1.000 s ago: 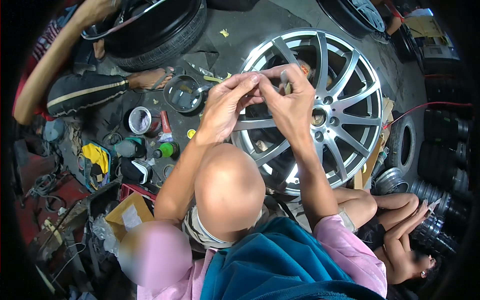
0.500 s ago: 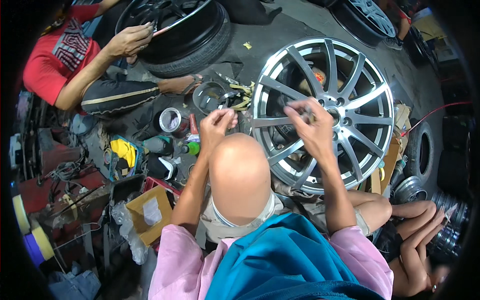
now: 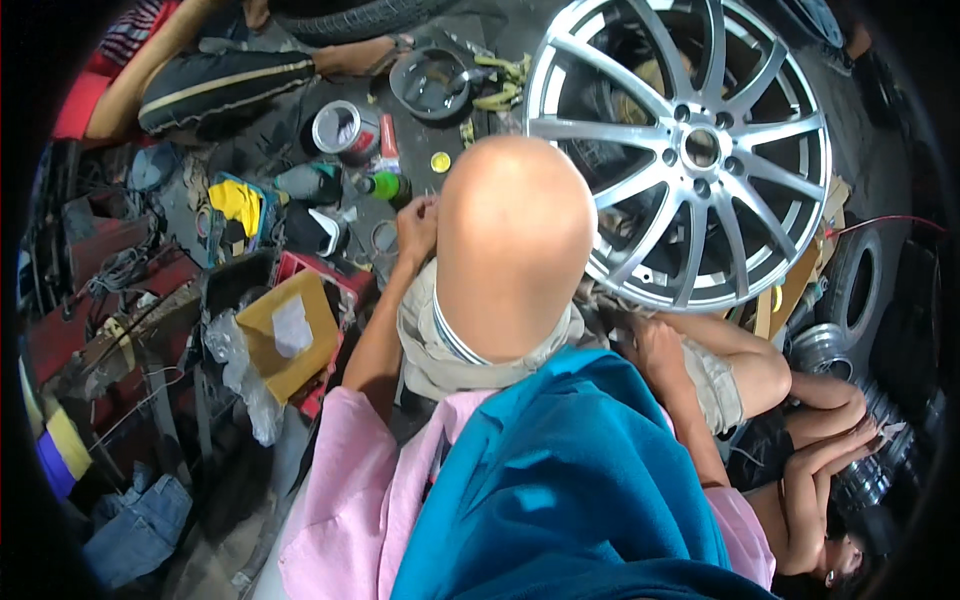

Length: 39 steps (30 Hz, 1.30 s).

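Hands, shift: bare right hand was over the big round silver metal multi-spoke wheel half a second ago, now down at the lap; bare left hand drawn back along the bent bare knee. View shifted too, so wheel sits higher in frame.
Wheel: upper right of frame, spoked face toward camera; round, so no long axis; spokes fan out from hub, one running down toward the lap.
Wheel from hands: up and slightly right of right hand, which is nearer, just below the lower rim, apart from it. Left hand farther, knee between.
Right hand grip: beside the beige cloth shorts, lower centre-right; fingers poorly shown, can't tell if closed or holding anything.
Left hand grip: centre-left, fingertips partly lost at knee edge; can't tell if together or on something.
Near left hand: green plastic bottle just up-left; flat round yellow lid above; round grey tin farther up-left.
Co-worker: dark trouser leg with pale stripe, upper left, well apart from both hands.
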Each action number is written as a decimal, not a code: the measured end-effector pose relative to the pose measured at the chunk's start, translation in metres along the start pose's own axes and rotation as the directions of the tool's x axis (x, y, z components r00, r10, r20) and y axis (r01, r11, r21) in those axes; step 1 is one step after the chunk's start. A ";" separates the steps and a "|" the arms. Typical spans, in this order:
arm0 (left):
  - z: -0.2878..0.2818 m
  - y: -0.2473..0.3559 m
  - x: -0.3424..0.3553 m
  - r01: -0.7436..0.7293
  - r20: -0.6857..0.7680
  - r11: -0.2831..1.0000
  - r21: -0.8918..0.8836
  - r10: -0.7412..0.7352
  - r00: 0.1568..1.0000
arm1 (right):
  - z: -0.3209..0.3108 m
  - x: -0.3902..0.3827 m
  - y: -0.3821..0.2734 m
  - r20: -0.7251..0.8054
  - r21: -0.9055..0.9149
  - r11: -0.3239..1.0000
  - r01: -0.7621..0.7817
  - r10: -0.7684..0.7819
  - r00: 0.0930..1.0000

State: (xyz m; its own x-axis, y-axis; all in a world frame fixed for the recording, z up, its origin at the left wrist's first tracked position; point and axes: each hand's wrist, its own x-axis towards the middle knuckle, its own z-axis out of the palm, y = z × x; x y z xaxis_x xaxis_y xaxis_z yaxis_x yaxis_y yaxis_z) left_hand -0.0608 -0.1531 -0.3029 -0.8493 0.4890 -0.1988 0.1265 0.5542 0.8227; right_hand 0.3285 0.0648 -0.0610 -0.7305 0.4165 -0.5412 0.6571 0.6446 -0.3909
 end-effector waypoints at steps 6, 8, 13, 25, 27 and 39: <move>-0.004 0.002 -0.017 0.061 0.009 0.996 0.060 -0.061 0.998 | 0.072 0.038 0.036 -0.366 -0.251 0.946 0.205 -0.288 0.885; -0.008 0.001 -0.030 0.097 -0.001 0.993 0.062 -0.097 0.995 | 0.084 0.049 0.041 -0.285 -0.282 0.939 0.194 -0.275 0.918; -0.033 -0.015 -0.037 0.148 -0.057 0.986 0.082 -0.144 0.988 | 0.141 0.078 0.063 -0.399 -0.520 0.813 0.262 -0.503 0.767; -0.023 -0.022 -0.037 0.204 -0.055 0.978 0.036 -0.202 0.978 | 0.164 0.091 0.089 -0.195 -0.777 0.577 0.251 -0.600 0.776; -0.018 -0.022 -0.043 0.229 -0.036 0.973 0.025 -0.228 0.973 | 0.142 0.073 0.080 -0.128 -0.650 0.691 0.317 -0.510 0.850; 0.009 -0.056 -0.020 0.358 0.083 0.917 -0.174 -0.349 0.934 | -0.053 -0.041 0.021 -0.056 0.617 0.776 -0.133 0.211 0.976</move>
State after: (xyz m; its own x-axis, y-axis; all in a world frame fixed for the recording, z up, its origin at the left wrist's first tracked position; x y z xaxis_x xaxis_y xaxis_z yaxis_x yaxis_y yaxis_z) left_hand -0.0464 -0.1872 -0.3498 -0.7947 0.3190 -0.5164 -0.2771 0.5663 0.7762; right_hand 0.3618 0.0954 -0.0073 -0.5844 0.5786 -0.5689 0.7212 0.0490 -0.6910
